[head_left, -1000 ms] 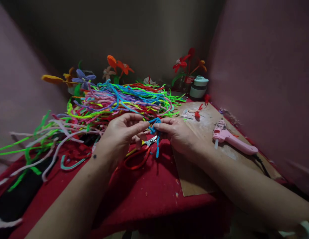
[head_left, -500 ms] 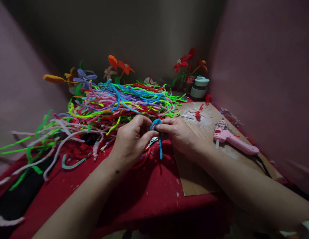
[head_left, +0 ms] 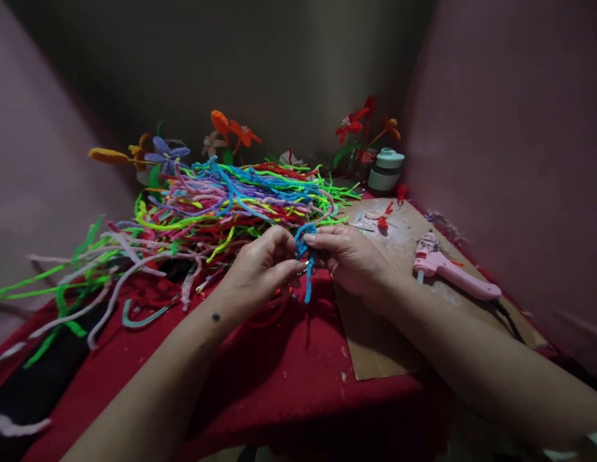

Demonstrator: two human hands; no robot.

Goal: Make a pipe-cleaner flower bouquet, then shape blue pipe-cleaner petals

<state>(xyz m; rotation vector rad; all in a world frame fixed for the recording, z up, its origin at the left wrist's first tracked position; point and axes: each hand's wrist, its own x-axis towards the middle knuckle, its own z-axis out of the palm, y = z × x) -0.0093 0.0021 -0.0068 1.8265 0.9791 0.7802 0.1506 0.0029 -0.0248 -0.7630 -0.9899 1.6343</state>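
A blue pipe cleaner (head_left: 308, 282), bent into a small loop with one end hanging down, is held between both hands over the red cloth. My left hand (head_left: 264, 263) pinches the loop's left side with thumb and fingers. My right hand (head_left: 349, 256) grips the other side, thumb and index finger closed on it. Beneath my left hand lie red-handled pliers or scissors (head_left: 272, 314); their metal end is mostly hidden by the fingers, so the kind is unclear.
A big heap of coloured pipe cleaners (head_left: 250, 192) lies behind the hands. To the right, a pink glue gun (head_left: 435, 266) rests on a cardboard sheet (head_left: 375, 346). A lidded cup (head_left: 385, 172), red flowers (head_left: 351, 123) and orange flowers (head_left: 243, 133) stand at the back.
My right fingers have shifted on the blue pipe cleaner, and its loop has turned slightly and looks more open. My left hand now covers more of the red-handled tool.
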